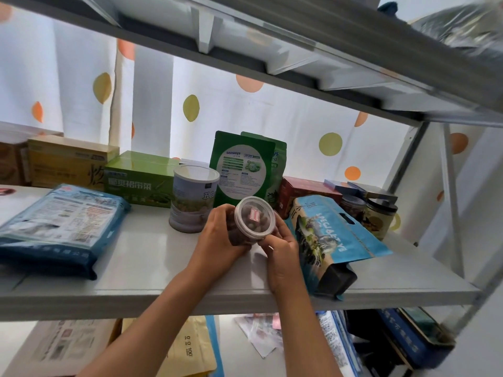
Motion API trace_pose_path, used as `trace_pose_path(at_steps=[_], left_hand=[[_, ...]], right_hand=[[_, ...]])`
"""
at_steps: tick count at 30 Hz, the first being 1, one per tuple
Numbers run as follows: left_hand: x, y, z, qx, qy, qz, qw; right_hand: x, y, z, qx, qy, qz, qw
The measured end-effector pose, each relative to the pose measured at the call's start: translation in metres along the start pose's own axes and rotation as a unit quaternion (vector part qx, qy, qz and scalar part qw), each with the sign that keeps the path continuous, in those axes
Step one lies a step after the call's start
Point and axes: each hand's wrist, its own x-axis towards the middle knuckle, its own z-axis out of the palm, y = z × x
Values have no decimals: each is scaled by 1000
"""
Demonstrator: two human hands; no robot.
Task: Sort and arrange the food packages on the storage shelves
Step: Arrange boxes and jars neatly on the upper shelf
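The left hand (221, 235) and right hand (280, 250) covered most of the clear jar (251, 220), so its bottom was hidden. The brown box (9, 165) was cut off by the left edge. The plastic bag (462, 25) up top was blurry. Small print on the blue flat bag (61, 227) was too tiny to read.

head cam | faces forward, tilted up under upper shelf (272, 63) | close to middle shelf (163, 268)
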Motion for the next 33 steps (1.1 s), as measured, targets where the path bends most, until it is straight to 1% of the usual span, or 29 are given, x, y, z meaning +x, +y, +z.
trace_pose_path(at_steps=[7, 13, 16, 18, 20, 22, 25, 30, 33], left_hand=[[0, -1, 0, 6, -1, -12, 1000], [0, 2, -1, -1, 0, -44, 999], [1, 2, 0, 10, -7, -57, 998], [2, 1, 2, 34, -21, -66, 997], [3, 1, 4, 68, -27, -70, 995], [2, 4, 5, 103, -11, -55, 993], [1, 12, 4, 163, 24, 7, 986], [-11, 31, -4, 258, 35, 67, 963], [-21, 43, -11, 244, 37, 101, 964]], right_hand=[[-2, 0, 1, -24, 8, -15, 1000], [6, 7, -1, -32, 62, -8, 998], [9, 7, 1, -39, 73, -10, 997], [9, 7, 4, -60, 69, -23, 996], [11, 12, 4, -118, 59, -51, 990], [12, 18, 4, -213, 42, -87, 972], [15, 22, 4, -324, 45, -115, 938], [-2, 15, 6, -412, 66, -188, 889], [-15, 0, 2, -480, 60, -248, 839]])
